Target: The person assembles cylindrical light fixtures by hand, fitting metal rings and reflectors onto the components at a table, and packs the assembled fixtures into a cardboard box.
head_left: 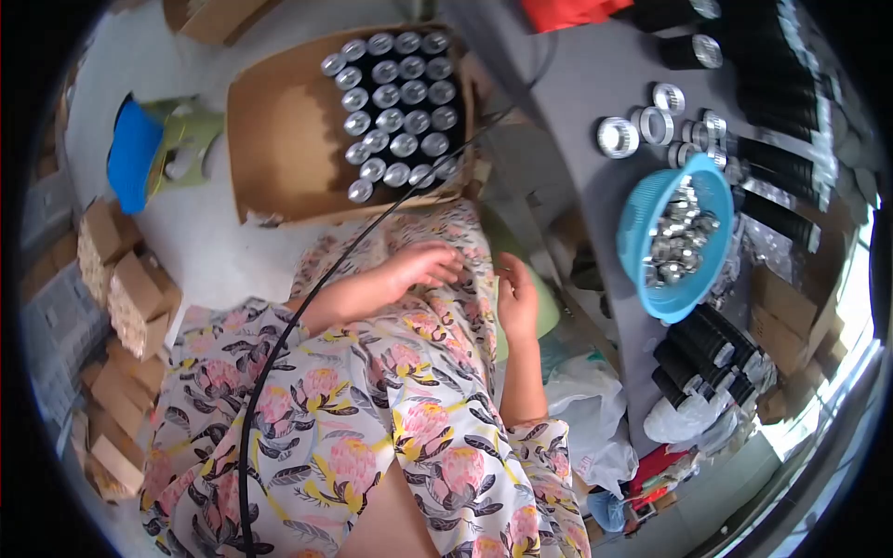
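Over my lap, my left hand [430,267] is held with its fingers loosely stretched toward the right, and nothing shows in it. Facing it across a small gap is my right hand [516,296], upright with thumb and fingers apart and slightly bent, also holding nothing visible. Both are nearest the floral cloth [423,339] that covers my lap. Just beyond them stands an open cardboard box [279,139]. Rows of black cylinders with shiny silver round tops [389,121] fill its right part, while brown cardboard shows on its left.
On the grey table [595,84] at right, a blue basket [635,228] holds many small silver metal pieces. Silver rings [618,137] and stacked black cylinders [693,349] lie around it. Cardboard boxes [139,293] stand at left. A black cable [321,288] crosses the view.
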A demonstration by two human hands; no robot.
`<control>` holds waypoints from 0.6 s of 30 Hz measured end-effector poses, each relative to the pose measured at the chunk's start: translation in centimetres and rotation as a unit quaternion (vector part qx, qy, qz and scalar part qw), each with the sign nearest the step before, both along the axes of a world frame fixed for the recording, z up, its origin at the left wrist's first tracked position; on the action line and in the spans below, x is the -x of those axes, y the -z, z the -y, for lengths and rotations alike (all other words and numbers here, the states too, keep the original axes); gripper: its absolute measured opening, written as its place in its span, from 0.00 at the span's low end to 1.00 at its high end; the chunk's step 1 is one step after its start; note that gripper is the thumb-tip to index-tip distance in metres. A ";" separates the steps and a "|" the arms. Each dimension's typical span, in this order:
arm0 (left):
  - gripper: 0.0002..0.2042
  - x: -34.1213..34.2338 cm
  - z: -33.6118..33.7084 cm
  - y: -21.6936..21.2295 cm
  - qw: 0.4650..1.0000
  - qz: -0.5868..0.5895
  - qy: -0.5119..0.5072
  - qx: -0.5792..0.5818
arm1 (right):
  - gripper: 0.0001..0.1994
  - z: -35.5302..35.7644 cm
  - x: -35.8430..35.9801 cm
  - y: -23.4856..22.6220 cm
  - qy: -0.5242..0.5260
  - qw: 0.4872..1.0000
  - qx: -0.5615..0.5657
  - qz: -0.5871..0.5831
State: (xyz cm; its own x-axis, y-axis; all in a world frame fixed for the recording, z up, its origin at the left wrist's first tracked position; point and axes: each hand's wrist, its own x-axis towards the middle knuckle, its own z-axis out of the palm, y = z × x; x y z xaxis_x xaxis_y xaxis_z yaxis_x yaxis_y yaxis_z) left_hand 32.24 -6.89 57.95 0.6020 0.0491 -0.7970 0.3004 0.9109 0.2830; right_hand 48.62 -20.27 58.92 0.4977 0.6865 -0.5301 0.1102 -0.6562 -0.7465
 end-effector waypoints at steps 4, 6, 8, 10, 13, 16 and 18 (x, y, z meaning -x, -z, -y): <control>0.12 -3.7 -2.3 -3.7 0.990 0.058 0.079 -0.103 | 0.11 -3.1 -1.0 -2.0 0.091 0.985 -0.141 0.039; 0.11 -5.5 -3.1 -5.0 0.984 0.086 0.090 -0.128 | 0.09 -3.5 -2.4 -4.3 0.138 0.971 -0.185 0.063; 0.12 -6.7 -4.1 -5.5 0.979 0.103 0.068 -0.165 | 0.07 -3.9 -3.6 -6.4 0.175 0.950 -0.223 0.129; 0.13 -7.5 -5.4 -6.1 0.960 0.097 0.061 -0.255 | 0.08 -4.2 -4.5 -8.1 0.162 0.937 -0.222 0.216; 0.11 -7.8 -6.6 -4.8 0.885 0.082 0.142 -0.435 | 0.09 -3.9 -6.7 -8.9 0.140 0.915 -0.177 0.336; 0.07 -8.5 -7.5 -7.0 0.699 0.115 0.144 -0.691 | 0.12 -2.0 -9.0 -7.0 0.069 0.894 -0.022 0.442; 0.06 -9.2 -7.7 -7.8 0.647 0.151 0.141 -0.734 | 0.15 -1.8 -8.9 -4.5 0.055 0.879 -0.035 0.472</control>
State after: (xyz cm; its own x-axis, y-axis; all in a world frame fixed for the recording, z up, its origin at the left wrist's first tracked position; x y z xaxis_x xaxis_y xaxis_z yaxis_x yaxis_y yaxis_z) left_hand 41.43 0.79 65.74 0.8696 0.4738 0.1390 0.1260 -0.4851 0.8653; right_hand 57.48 -18.52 63.42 0.7591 0.6206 0.1963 0.6403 -0.6577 -0.3968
